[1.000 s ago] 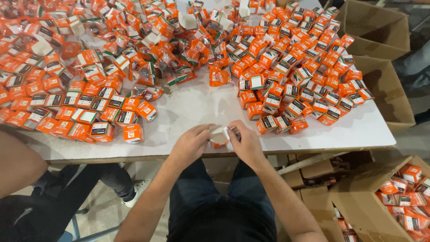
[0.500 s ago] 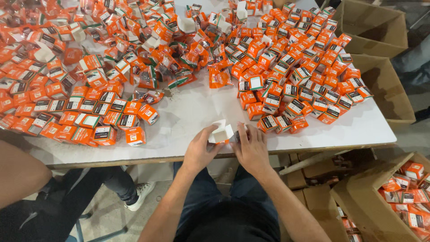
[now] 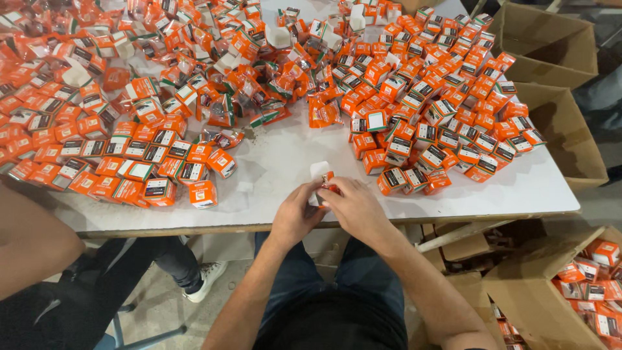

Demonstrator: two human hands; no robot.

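Note:
Both my hands meet at the near edge of the white table (image 3: 285, 162). My left hand (image 3: 295, 217) and my right hand (image 3: 353, 207) together grip one small orange and white carton (image 3: 321, 178), whose white flap sticks up above my fingers. Neat rows of closed orange cartons (image 3: 139, 172) lie to the left of my hands. A second group of closed cartons (image 3: 440, 136) lies to the right. Loose, unfolded orange packs (image 3: 214, 71) are heaped across the far side.
Two open cardboard boxes (image 3: 551, 45) stand right of the table. A box on the floor at lower right (image 3: 593, 279) holds several orange cartons. Another person's arm (image 3: 32, 246) and dark-trousered legs (image 3: 149, 266) are at the left, near a chair.
My hands have moved slightly forward over the table edge, and the carton between them has turned, its white flap now standing up.

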